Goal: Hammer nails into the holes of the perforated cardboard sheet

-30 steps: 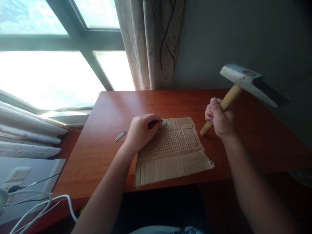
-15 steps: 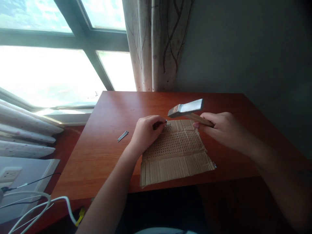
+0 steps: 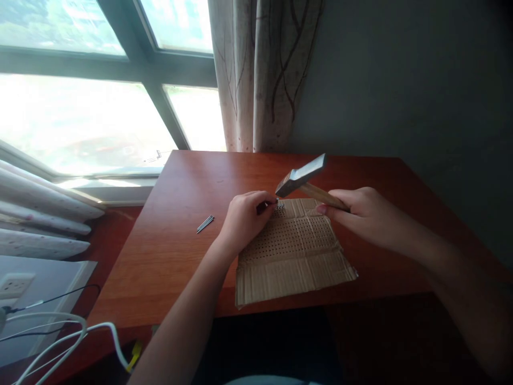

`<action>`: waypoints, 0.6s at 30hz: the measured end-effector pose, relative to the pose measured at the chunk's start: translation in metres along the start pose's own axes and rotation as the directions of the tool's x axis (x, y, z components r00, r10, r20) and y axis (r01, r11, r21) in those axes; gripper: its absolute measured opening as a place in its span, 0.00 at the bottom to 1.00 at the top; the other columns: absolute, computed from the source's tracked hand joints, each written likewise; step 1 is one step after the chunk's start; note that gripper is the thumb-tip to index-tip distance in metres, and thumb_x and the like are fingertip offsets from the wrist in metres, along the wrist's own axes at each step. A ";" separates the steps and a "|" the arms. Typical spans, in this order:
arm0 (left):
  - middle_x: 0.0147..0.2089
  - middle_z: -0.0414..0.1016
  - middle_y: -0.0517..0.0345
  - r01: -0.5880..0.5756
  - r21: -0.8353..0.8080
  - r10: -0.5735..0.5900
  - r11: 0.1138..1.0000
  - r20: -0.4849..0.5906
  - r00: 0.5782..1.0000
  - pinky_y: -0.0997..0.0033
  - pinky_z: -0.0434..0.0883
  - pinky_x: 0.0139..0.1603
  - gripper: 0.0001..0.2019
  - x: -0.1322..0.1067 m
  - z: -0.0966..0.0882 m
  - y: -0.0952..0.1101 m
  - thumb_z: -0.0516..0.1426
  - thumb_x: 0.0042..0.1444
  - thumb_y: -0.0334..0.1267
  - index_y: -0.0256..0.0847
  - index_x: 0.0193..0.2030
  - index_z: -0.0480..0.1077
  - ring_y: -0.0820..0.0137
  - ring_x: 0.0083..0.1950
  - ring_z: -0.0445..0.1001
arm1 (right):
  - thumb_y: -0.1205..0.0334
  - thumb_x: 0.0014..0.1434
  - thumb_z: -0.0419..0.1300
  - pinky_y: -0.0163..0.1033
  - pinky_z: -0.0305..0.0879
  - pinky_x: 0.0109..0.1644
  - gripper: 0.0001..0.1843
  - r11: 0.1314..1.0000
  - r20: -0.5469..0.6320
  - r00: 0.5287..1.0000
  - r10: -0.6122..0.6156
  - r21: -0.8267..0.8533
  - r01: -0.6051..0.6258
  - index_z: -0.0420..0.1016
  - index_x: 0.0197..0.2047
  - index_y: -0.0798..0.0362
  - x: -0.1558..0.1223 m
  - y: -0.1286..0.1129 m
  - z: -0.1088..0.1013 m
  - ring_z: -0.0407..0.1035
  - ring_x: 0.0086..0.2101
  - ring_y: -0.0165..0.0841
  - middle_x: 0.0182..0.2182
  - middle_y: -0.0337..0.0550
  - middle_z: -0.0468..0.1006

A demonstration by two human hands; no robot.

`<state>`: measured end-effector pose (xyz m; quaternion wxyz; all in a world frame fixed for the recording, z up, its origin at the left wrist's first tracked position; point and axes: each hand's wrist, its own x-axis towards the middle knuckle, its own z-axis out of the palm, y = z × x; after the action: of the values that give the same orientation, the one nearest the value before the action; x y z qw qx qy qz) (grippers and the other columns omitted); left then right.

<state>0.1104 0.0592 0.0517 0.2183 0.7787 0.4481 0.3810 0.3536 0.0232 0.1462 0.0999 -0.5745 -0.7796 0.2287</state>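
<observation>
A sheet of brown cardboard [image 3: 294, 256] full of small punched holes lies on the red-brown table [image 3: 180, 240]. My left hand [image 3: 244, 219] rests on its left edge, fingers pinched on a nail [image 3: 276, 201] standing at the sheet's far left corner. My right hand [image 3: 366, 214] is wrapped round the wooden handle of a hammer [image 3: 306, 179]. The grey metal hammer head hangs tilted just above the nail.
Loose nails [image 3: 205, 223] lie on the table left of my left hand. A patterned curtain [image 3: 264, 75] and a window [image 3: 80, 107] stand behind the table. White cables [image 3: 60, 337] and a wall socket [image 3: 14, 286] sit at the lower left.
The hammer swung down from high on the right to just over the nail, then its head tipped up slightly. My left hand kept pinching the nail.
</observation>
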 end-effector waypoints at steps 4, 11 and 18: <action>0.33 0.82 0.60 0.002 0.005 -0.002 1.000 0.008 1.000 0.72 0.69 0.34 0.05 0.000 -0.001 0.000 0.58 0.57 0.32 0.42 0.36 0.77 0.72 0.31 0.75 | 0.41 0.66 0.54 0.38 0.48 0.26 0.27 0.999 -0.063 0.998 0.028 0.020 -0.027 0.59 0.23 0.51 0.001 -0.001 -0.003 0.56 0.22 0.28 0.20 0.36 0.63; 0.32 0.81 0.61 0.002 0.050 -0.002 0.999 0.010 1.000 0.72 0.69 0.33 0.05 0.000 0.000 0.000 0.59 0.56 0.31 0.43 0.35 0.77 0.71 0.31 0.75 | 0.39 0.65 0.54 0.39 0.48 0.24 0.27 0.997 0.025 0.999 0.021 0.071 -0.023 0.59 0.23 0.50 0.004 0.004 0.005 0.57 0.21 0.28 0.20 0.36 0.65; 0.34 0.81 0.60 0.018 0.042 -0.020 0.999 0.038 0.999 0.71 0.69 0.35 0.05 0.000 0.000 -0.002 0.59 0.57 0.31 0.43 0.36 0.77 0.71 0.32 0.75 | 0.38 0.64 0.54 0.39 0.48 0.26 0.28 0.998 0.006 1.000 0.022 0.062 -0.022 0.61 0.23 0.50 0.005 0.004 0.008 0.57 0.22 0.28 0.20 0.36 0.65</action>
<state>0.1096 0.0601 0.0500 0.2143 0.7858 0.4591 0.3547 0.3524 0.0273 0.1369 0.1131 -0.5790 -0.7659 0.2555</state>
